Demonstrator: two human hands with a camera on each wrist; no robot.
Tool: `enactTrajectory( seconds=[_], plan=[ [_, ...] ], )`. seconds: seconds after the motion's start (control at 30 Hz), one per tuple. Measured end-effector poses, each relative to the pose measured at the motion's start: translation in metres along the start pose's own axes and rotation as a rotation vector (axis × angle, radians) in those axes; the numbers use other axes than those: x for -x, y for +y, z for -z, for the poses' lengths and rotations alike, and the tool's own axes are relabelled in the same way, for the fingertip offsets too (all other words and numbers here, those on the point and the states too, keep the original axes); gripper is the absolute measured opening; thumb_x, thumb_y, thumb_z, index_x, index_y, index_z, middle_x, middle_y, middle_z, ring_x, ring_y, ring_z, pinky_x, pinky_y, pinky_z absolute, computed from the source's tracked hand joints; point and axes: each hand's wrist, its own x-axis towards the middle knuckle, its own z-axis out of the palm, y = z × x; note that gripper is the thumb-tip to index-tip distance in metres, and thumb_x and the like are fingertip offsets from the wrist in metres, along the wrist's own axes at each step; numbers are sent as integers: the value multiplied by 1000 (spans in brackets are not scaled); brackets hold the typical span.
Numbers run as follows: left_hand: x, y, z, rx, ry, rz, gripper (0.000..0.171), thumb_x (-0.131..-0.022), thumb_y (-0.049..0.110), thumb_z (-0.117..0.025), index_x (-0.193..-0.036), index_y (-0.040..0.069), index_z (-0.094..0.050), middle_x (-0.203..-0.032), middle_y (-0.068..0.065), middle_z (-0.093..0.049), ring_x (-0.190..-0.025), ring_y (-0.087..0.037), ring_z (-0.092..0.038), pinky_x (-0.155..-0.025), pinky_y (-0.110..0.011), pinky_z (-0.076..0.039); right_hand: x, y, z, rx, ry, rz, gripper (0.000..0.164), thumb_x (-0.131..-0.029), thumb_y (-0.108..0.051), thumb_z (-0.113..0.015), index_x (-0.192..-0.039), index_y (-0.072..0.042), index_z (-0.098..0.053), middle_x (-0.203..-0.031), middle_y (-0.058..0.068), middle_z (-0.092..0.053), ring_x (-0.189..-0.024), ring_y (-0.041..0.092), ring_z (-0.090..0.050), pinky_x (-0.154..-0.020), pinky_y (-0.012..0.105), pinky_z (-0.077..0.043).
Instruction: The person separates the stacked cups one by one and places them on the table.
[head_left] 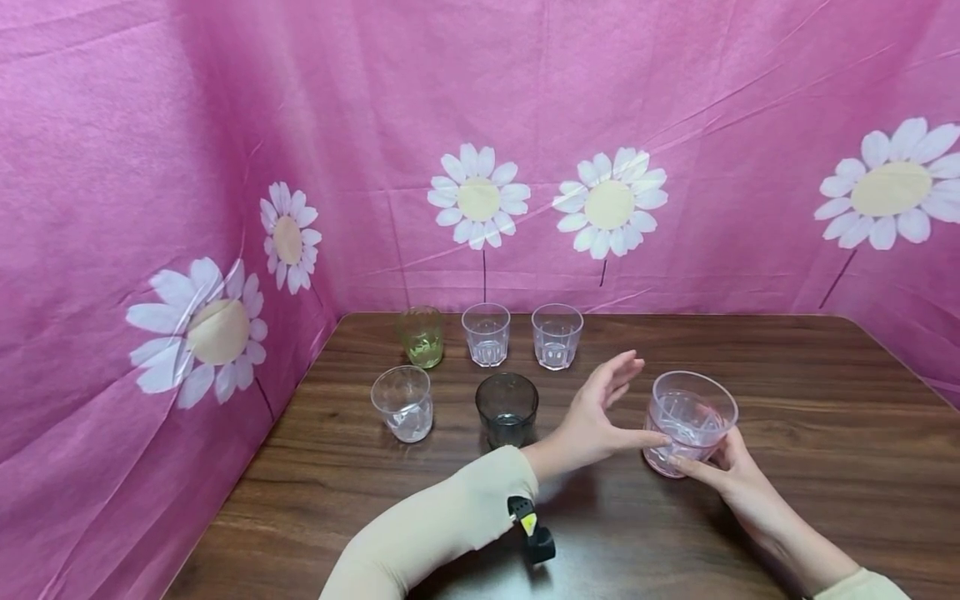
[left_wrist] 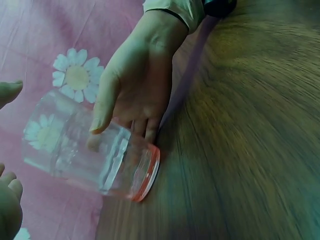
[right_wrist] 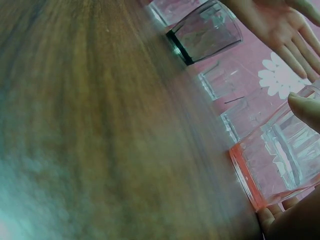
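On the right side of the table, my right hand (head_left: pixel 742 487) grips a pink-tinted cup (head_left: pixel 660 461) low on its side, thumb in front. A clear cup (head_left: pixel 701 385) sits nested inside it, its rim standing well above the pink one. The pair is upright, and the pink base (right_wrist: pixel 245 177) is right at the tabletop in the right wrist view. My left hand (head_left: pixel 585 425) is spread to the left of the stack, fingers extended away from it. Its thumb tip reaches the front of the cups.
A dark grey cup (head_left: pixel 507 400) stands behind my left forearm, with a clear cup (head_left: pixel 402 400) to its left. At the back of the table stand a green cup (head_left: pixel 422 337) and two clear cups (head_left: pixel 486 333). Pink flowered cloth (head_left: pixel 375 125) hangs behind.
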Motion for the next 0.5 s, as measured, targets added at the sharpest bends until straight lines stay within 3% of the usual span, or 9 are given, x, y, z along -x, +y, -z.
enactTrajectory(
  seconds=[0.17, 0.5],
  plan=[
    [-7, -5, -14, -61, -34, 20, 96, -70, -9, -84, -150, -2, -31, -146, -13, -49, -135, -12, -45, -111, -24, -37, -1, 0, 1, -9, -12, -11, 70, -95, 5, -59, -147, -25, -24, -125, -17, -54, -111, -2, -48, -84, 12, -38],
    [-14, -20, -29, -61, -20, 66, 97, -72, -7, -84, -151, -2, -28, -146, -17, -50, -133, -16, -48, -107, -18, -37, 0, -1, 1, 1, -18, -33, 70, -95, 4, -59, -147, -26, -23, -125, -17, -51, -111, -3, -47, -85, 11, -39]
  ],
)
